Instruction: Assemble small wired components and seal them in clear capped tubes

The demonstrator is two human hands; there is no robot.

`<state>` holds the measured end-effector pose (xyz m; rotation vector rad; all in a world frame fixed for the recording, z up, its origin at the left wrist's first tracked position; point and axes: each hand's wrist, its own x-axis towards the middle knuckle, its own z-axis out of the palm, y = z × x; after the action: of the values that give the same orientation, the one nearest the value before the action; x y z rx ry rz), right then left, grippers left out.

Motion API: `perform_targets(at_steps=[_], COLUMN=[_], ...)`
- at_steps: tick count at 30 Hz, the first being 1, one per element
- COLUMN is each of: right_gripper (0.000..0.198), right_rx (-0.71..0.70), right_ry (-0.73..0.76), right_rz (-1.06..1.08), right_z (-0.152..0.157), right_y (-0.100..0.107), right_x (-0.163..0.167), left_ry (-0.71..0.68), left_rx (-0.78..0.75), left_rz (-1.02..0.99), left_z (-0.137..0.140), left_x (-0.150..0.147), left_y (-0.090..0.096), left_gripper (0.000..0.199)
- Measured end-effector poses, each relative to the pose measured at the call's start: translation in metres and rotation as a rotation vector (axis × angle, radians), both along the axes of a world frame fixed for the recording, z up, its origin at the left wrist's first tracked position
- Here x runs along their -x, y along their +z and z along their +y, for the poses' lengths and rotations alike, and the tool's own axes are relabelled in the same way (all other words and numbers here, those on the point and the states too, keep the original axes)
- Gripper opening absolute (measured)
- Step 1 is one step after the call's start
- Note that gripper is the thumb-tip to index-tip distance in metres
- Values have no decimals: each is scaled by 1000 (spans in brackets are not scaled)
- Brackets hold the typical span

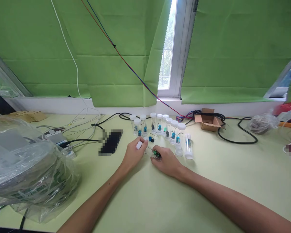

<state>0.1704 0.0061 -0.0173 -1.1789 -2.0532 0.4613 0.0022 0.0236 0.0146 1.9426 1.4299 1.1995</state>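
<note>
1. At nine o'clock a grey machine under crinkled clear plastic wrap (26,171) fills the table's (145,200) left edge; a black flat device (111,141) lies just left of the hands.
2. The left hand (133,153) is curled, pinching a small white cap (139,145).
3. The right hand (165,160) is closed around a clear tube (156,155) holding a green part; its axis is unclear.
4. A row of upright white-capped clear tubes (160,127) stands at twelve o'clock.
5. One tube (188,146) lies at two o'clock, cap nearest.
</note>
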Motion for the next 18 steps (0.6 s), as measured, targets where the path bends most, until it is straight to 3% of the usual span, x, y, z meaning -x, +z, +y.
perform_targets(at_steps=[10, 18], right_gripper=[12, 18], right_rx=[-166, -91], right_ry=[95, 144], right_rz=[61, 125], right_z=[-3, -1], right_y=[14, 25], right_x=[2, -1], left_ry=[7, -55], left_rx=[-46, -48], left_rz=[12, -117], left_z=[-15, -15], left_x=[-8, -10], left_y=[4, 4], left_gripper=[23, 26])
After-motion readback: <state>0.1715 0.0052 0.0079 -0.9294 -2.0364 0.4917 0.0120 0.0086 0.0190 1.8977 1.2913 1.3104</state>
